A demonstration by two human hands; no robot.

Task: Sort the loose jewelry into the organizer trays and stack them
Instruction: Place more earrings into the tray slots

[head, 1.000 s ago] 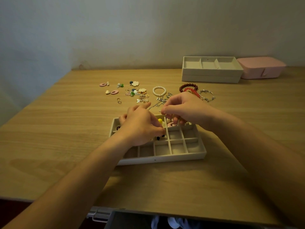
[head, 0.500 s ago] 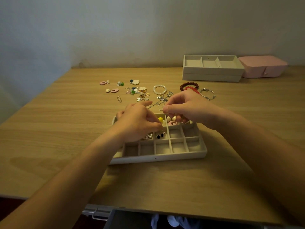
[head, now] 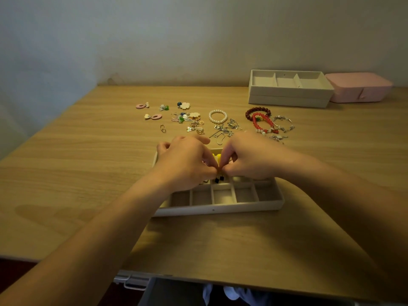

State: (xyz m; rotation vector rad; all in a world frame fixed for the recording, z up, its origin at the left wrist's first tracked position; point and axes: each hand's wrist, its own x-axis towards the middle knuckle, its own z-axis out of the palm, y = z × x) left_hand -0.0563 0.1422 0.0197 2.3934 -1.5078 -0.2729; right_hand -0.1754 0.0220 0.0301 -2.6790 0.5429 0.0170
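Dim, warm, yellowish indoor light. My forearms cast a broad, soft-edged shadow on the bench (head: 66, 173), and it falls toward me beneath my right arm. The wall (head: 198, 29) fades from pale grey to darker at the left. The wide lens stretches my forearms large toward the bottom corners. My left hand (head: 185, 164) and right hand (head: 249, 157) look slightly soft, with fine detail muddy.

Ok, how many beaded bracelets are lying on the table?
3: a white pearl bracelet mid-table, a dark red bracelet to its right, and a bright red bracelet touching that one, nearer. More could be hidden in the tray.
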